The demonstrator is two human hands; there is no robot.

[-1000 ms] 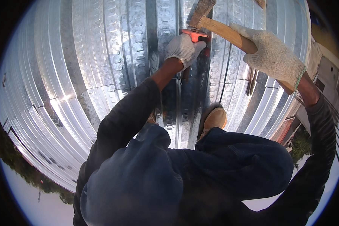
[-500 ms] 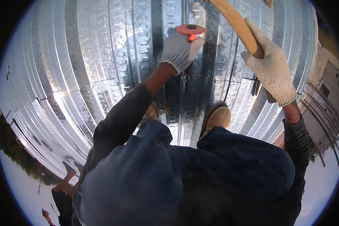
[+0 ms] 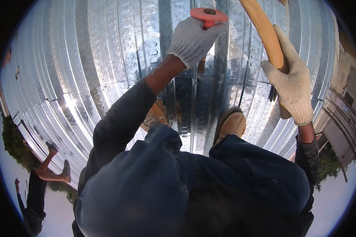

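Well, from where I stand, the left hand (image 3: 195,42), in a pale knitted glove, is curled snugly round a red-guarded hand tool (image 3: 208,15). Its broad disc sits just above the thumb, with a dark stub at the centre, and a brownish bar (image 3: 201,66) shows below the fist. That looks like steel, so I'd judge the tool stiff, dense and hard to damage; the neck under the disc seems the place to hold it. The right hand (image 3: 293,85) is wrapped round a wooden handle (image 3: 266,34) near its lower end; the other end runs out of view. The wood looks rigid and smooth, though the knit should grip it. Beneath both lie shiny ribbed metal sheets (image 3: 146,31), probably slick; whether the bar touches them I can't tell. Closer to the body stand two tan boots (image 3: 232,125).
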